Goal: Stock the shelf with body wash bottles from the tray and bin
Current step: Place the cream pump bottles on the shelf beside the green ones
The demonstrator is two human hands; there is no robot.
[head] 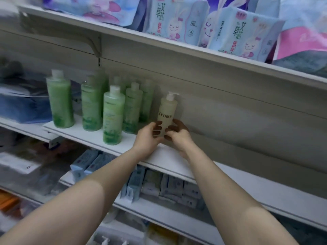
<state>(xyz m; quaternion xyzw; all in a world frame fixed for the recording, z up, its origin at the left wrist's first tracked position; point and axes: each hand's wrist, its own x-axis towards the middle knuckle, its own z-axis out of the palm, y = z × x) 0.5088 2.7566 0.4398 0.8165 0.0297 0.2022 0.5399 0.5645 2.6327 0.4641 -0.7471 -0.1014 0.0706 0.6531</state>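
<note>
— Body wash bottle: pale yellow, white pump, black lettering, upright on the white shelf, just right of the green bottles.

— And the hands?

— Left hand and right hand both curl around its base.

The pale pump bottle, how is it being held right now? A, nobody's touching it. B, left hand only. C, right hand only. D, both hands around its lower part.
D: the left hand and the right hand both curl round the lower part of the pump bottle, which stands upright on the shelf, right of the green bottles.
</note>
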